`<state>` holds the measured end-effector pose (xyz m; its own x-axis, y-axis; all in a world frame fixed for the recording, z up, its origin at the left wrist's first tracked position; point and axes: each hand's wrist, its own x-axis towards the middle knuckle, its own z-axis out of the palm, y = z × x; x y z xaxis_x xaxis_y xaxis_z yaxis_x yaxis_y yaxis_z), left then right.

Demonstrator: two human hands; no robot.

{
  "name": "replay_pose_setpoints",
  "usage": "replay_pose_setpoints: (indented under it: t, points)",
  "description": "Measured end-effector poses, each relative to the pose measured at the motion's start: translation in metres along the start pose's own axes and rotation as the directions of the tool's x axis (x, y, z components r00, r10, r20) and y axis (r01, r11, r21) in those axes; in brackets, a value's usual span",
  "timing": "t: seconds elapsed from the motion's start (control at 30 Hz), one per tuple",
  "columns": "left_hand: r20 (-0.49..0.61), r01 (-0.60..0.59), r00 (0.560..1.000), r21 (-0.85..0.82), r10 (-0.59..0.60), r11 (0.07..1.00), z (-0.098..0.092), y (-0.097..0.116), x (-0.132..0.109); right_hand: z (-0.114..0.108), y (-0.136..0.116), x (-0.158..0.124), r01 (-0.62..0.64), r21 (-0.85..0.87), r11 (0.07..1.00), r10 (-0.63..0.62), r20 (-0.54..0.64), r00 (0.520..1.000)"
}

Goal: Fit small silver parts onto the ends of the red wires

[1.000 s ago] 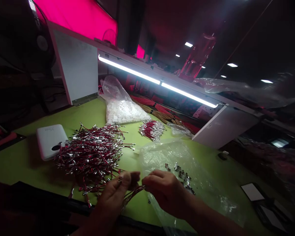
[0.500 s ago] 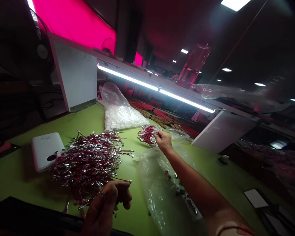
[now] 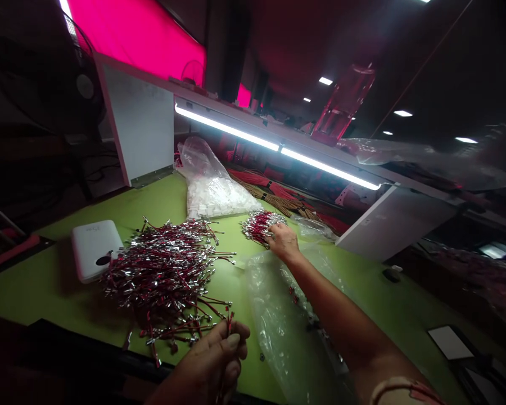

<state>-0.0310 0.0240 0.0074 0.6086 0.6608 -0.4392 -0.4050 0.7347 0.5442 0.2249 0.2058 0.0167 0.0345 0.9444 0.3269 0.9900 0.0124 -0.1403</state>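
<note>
My left hand (image 3: 225,351) is closed in a pinch at the front edge of the table. A short red wire (image 3: 230,322) with a metal terminal sticks up from its fingertips. Just left of it lies a large loose pile of short red wires (image 3: 164,264) with silvery terminals on their ends. Farther back, my right hand (image 3: 284,242) reaches to a smaller, neater pile of such wires (image 3: 259,226). Its thumb and fingertips are a little apart at the right edge of that pile. No wire shows clearly between them.
A white power bank (image 3: 95,247) touches the big pile's left side. Behind stands a clear bag of white plastic pieces (image 3: 219,197). Under my right forearm lies a flat plastic bag (image 3: 274,315) with small parts. A shelf with a lit tube lamp (image 3: 227,128) spans the back.
My left hand has moved right and turned, and a wire now shows upright in its fingers. At the small pile, my right hand's fingers have loosened from a pinch. The view has shifted slightly.
</note>
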Motion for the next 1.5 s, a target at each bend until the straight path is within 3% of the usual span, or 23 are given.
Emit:
replay_pose_setpoints:
  t: [0.23,0.43,0.57,0.67,0.93,1.1,1.33,1.43,1.5]
  points:
    - [0.007,0.064,0.998,0.142,-0.065,0.988,-0.001,-0.014,-0.009,-0.044,0.009,-0.061,-0.018,0.164,0.986,0.025,-0.044,0.999]
    - [-0.014,0.098,0.995,0.149,-0.097,0.984,0.010,-0.012,-0.015,-0.077,0.034,-0.143,-0.074,0.191,0.979,0.058,0.087,0.995]
    - [-0.003,0.145,0.989,0.187,-0.147,0.972,0.019,-0.011,-0.011,-0.086,0.040,-0.178,-0.089,0.112,0.990,0.068,0.175,0.982]
    - [0.004,0.132,0.991,0.201,-0.135,0.971,0.022,-0.016,-0.005,-0.082,0.037,-0.182,-0.071,0.053,0.996,0.059,0.199,0.978]
    - [0.014,0.068,0.997,0.300,-0.075,0.951,0.018,-0.020,0.006,-0.051,0.018,-0.148,-0.002,-0.076,0.997,0.024,0.294,0.955]
    - [-0.029,0.019,1.000,0.329,-0.010,0.944,0.018,-0.017,0.006,-0.051,0.019,-0.156,-0.025,-0.055,0.998,0.040,0.294,0.955]
    - [-0.014,0.002,1.000,0.304,0.002,0.953,0.019,-0.019,0.005,-0.070,0.029,-0.170,-0.141,0.217,0.966,0.096,0.202,0.975]
    - [-0.005,-0.010,1.000,0.346,0.012,0.938,0.018,-0.020,0.005,-0.075,0.015,-0.179,-0.183,0.400,0.898,0.102,0.216,0.971]
    - [0.001,-0.007,1.000,0.375,0.007,0.927,0.017,-0.020,0.005,-0.078,-0.002,-0.185,-0.221,0.557,0.800,0.076,0.272,0.959]
